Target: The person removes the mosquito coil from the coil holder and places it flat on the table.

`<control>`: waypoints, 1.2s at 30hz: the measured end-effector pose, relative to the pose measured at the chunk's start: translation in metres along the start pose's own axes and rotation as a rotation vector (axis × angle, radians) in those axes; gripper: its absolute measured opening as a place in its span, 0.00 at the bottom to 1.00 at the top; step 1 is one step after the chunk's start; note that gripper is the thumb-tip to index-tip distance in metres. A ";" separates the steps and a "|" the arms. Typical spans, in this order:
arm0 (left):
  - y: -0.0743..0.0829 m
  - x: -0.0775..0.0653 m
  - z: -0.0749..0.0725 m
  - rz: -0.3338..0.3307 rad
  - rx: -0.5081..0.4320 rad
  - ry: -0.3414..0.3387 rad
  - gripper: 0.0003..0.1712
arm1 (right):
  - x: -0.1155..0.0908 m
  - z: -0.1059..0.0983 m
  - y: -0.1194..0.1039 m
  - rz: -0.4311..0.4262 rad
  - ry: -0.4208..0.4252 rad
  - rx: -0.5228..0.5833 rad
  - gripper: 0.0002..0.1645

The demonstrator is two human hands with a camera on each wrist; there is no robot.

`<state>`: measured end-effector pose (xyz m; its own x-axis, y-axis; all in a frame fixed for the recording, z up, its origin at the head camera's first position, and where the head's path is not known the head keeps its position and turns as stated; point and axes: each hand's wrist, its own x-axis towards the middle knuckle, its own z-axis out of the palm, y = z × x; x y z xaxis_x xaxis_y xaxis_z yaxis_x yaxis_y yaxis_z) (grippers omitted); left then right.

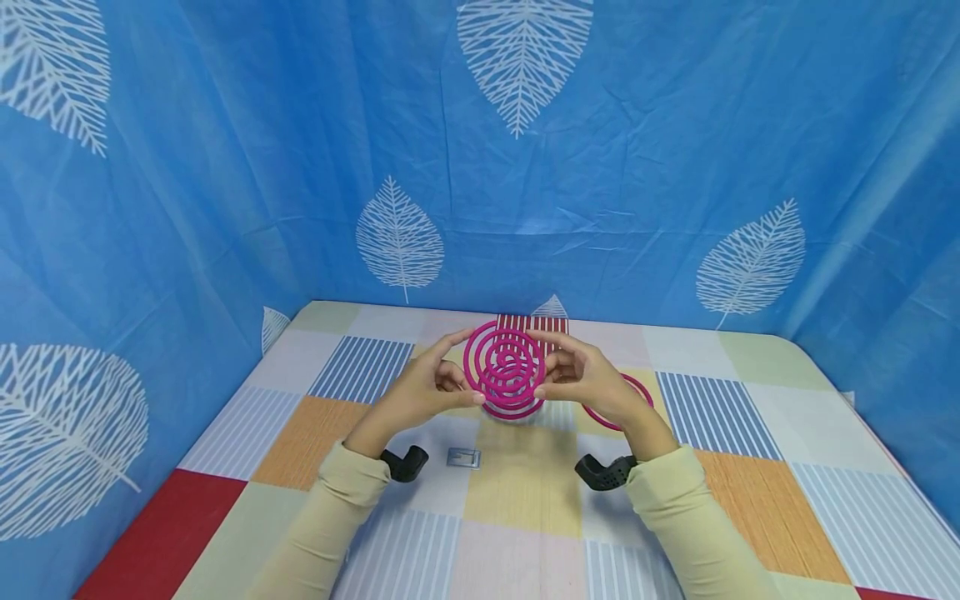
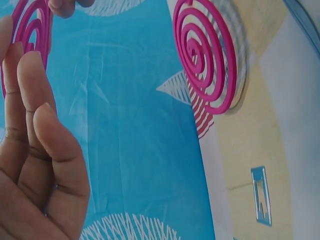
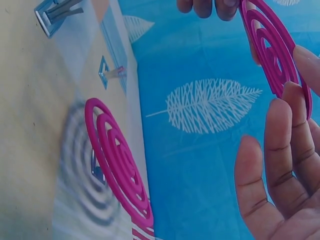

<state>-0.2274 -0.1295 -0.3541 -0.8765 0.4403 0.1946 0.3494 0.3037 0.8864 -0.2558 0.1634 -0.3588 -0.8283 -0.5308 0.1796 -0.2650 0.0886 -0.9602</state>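
A pink mosquito coil [image 1: 507,358] is held up over the table between both hands. My left hand [image 1: 420,379] pinches its left rim between thumb and index finger, the other fingers bent. On the opposite rim, the thumb and index finger of my right hand [image 1: 592,379] grip it the same way. A second pink coil [image 3: 120,155] sits raised above the tabletop just beneath, its shadow on the cloth; a metal stand [image 3: 98,170] shows through its rings. In the head view the held coil partly hides it.
A small metal coil stand [image 1: 463,457] lies on the patchwork tablecloth, nearer than the coils. Behind the right wrist, partly covered, is another pink coil [image 1: 600,418]. A blue curtain [image 1: 525,208] with white leaf prints borders the table's back and sides.
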 end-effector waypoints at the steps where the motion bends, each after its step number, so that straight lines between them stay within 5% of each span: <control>1: 0.000 0.000 0.001 0.000 0.003 0.000 0.51 | -0.001 -0.001 0.000 0.002 -0.003 -0.001 0.48; 36: 0.004 0.010 0.049 -0.038 0.014 -0.053 0.50 | -0.033 -0.040 0.013 0.048 -0.040 -0.087 0.45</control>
<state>-0.2181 -0.0829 -0.3689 -0.8702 0.4728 0.1382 0.3213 0.3321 0.8868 -0.2515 0.2154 -0.3686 -0.8213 -0.5570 0.1236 -0.2688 0.1867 -0.9449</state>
